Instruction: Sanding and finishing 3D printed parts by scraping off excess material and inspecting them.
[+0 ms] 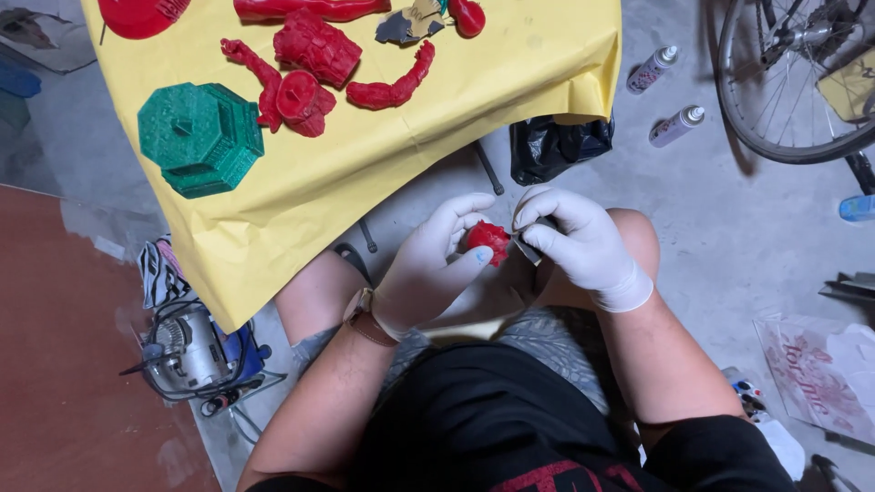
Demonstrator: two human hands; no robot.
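A yellow sheet (383, 155) carries red parts and a green model (200, 137). Below it, the left hand (428, 264) fingers pinch a small red piece (488, 239); right hand (579, 241) fingers grip a grey scrap (527, 244) against it. Hard rubbing could likely snap or drop the piece.

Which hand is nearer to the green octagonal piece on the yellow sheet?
Left. The left hand is below and right of the green octagonal piece, holding a small red part; the right hand is farther right.

left hand (428, 264) grips small red part (488, 239) | right hand (574, 239) presses grey sanding scrap (527, 246) against it
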